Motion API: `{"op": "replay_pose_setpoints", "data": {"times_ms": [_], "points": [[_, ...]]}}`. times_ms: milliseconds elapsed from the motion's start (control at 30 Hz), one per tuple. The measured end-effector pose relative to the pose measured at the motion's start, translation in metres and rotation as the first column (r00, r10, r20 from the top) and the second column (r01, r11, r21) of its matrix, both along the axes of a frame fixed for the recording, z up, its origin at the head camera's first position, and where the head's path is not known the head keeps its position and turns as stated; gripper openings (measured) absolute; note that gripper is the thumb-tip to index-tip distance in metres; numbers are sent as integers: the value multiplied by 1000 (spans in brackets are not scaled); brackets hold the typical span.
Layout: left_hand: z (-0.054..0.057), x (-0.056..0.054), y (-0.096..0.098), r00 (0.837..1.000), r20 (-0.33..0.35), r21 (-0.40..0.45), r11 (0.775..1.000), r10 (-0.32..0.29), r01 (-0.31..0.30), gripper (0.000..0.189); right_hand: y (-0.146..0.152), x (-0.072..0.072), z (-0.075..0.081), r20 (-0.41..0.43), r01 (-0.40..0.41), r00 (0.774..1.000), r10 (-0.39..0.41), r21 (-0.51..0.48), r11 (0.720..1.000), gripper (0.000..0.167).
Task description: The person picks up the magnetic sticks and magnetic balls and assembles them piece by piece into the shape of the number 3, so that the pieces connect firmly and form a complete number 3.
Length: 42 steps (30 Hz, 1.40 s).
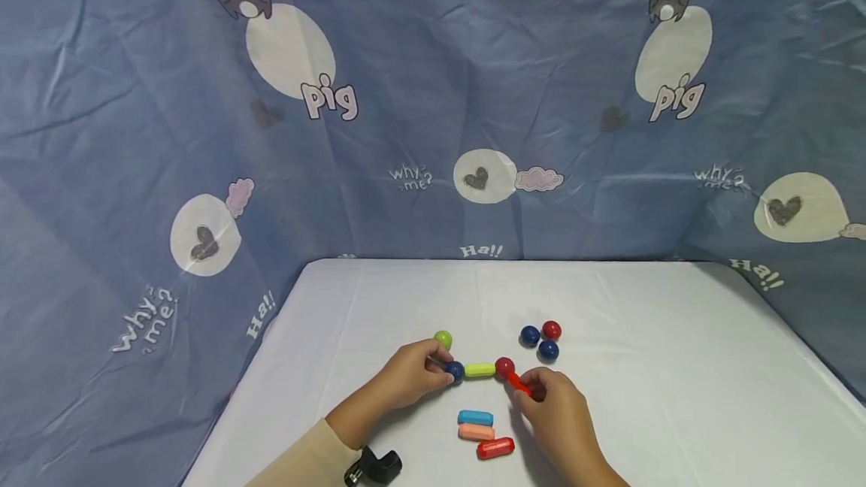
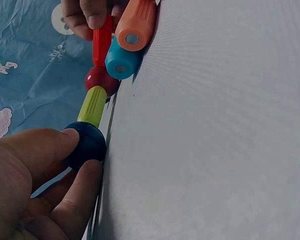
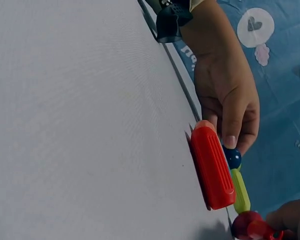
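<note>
The left hand (image 1: 414,374) is pinching the blue ball (image 1: 455,372) between thumb and fingertips, its fingers parting only as wide as the ball. The lime rod (image 1: 479,370) is running from that ball to the red ball (image 1: 504,367), touching both, the three forming a line on the table (image 1: 663,352). The right hand (image 1: 558,406) is pinching the red rod (image 1: 518,383) between thumb and curled fingers, and the rod's far end is meeting the red ball. The green ball (image 1: 443,338) is sitting just behind the left fingertips; whether they are touching it, I cannot tell. Nearer the person, the blue rod (image 1: 476,418), orange rod (image 1: 476,432) and spare red rod (image 1: 496,448) are lying close together. Beyond the right hand, two loose blue balls (image 1: 530,336) and a loose red ball (image 1: 551,331) are clustering
</note>
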State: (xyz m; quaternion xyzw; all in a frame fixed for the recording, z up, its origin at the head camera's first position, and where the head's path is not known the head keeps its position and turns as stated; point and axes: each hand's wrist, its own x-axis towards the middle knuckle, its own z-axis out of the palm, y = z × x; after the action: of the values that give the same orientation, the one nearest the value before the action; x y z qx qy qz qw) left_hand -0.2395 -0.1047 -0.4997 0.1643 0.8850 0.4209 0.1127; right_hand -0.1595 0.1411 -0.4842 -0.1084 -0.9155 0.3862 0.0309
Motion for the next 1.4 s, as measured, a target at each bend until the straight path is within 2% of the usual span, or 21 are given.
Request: {"op": "replay_pose_setpoints", "data": {"times_ms": [267, 467, 567, 767, 1000, 1233, 1400], "points": [[1, -2, 0, 1000, -13, -9, 1000, 0, 0, 24, -8, -4, -1, -3, -34, 999, 34, -38, 999, 25], [3, -4, 3, 1000, -21, -25, 1000, -4, 4, 23, -11, -7, -4, 12, -54, 998, 54, -19, 998, 31], [4, -3, 3, 1000, -13, -29, 1000, -4, 4, 22, -11, -7, -6, 27, -52, 998, 52, -7, 999, 32], [6, -4, 0, 1000, -19, -45, 999, 17, -18, 22, -12, -8, -10, -1, -95, 995, 95, 1, 995, 30], [6, -9, 2, 1000, -15, -32, 999, 6, -7, 22, -9, -7, -9, -6, -89, 996, 89, 14, 996, 25], [5, -7, 4, 1000, -8, -41, 999, -3, 3, 22, -6, -5, -9, 19, -95, 995, 95, 5, 995, 27], [6, -3, 6, 998, -57, -66, 998, -3, -1, 28, 8, -6, -4, 17, -112, 993, 113, -16, 994, 28]]}}
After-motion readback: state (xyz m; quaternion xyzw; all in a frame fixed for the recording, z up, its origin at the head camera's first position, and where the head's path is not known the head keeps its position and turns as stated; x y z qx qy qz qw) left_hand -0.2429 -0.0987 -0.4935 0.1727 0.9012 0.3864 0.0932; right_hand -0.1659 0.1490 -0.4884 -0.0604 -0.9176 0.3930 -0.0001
